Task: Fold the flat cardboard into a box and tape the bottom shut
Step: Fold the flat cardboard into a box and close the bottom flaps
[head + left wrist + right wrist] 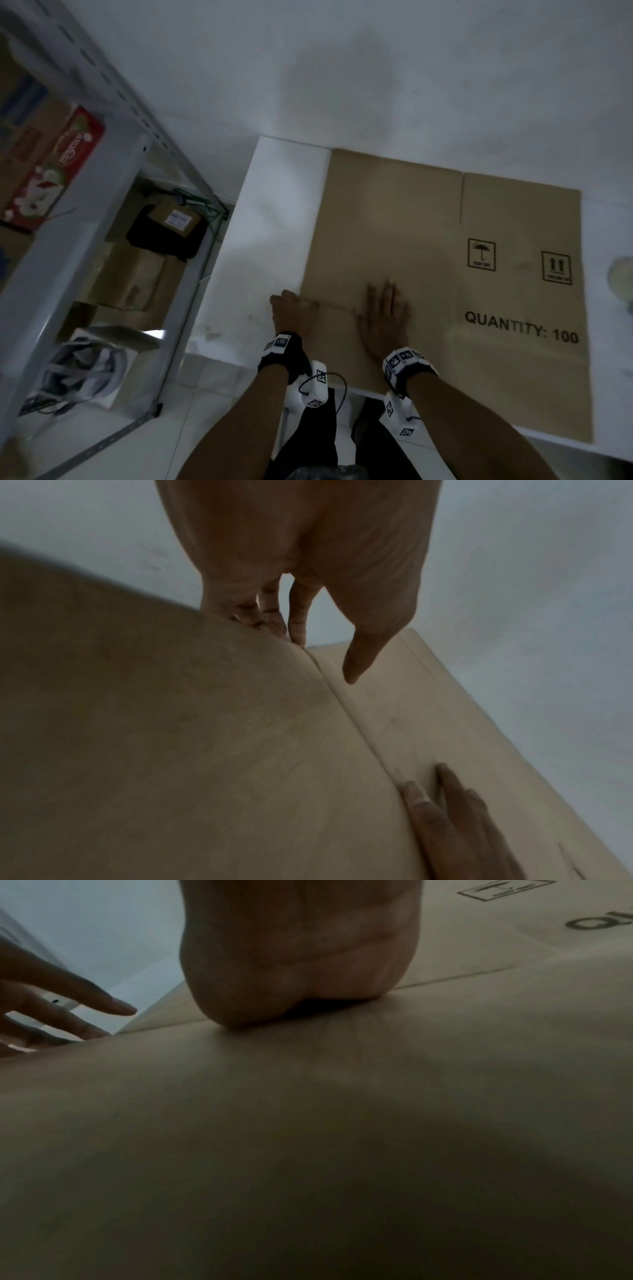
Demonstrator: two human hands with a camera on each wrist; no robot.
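Observation:
A flat brown cardboard [428, 257] printed "QUANTITY: 100" lies on the white table [274, 222]. My left hand [294, 308] is at its left edge, close to a crease. In the left wrist view the fingers [270, 620] hook under the edge of the cardboard [171, 750], and the thumb [359, 656] hangs just above it. My right hand [383, 315] lies flat on the sheet a little to the right, fingers spread. The right wrist view shows its palm [298, 947] pressing the cardboard [308, 1150] down, with the left hand's fingers [85, 1007] at the sheet's edge.
A grey metal shelf rack [102, 205] stands on the left with cartons, one of them a red box [51, 171]. A pale round object [621, 277] sits at the table's right edge. A white wall rises behind the table. The cardboard overhangs the table's near edge.

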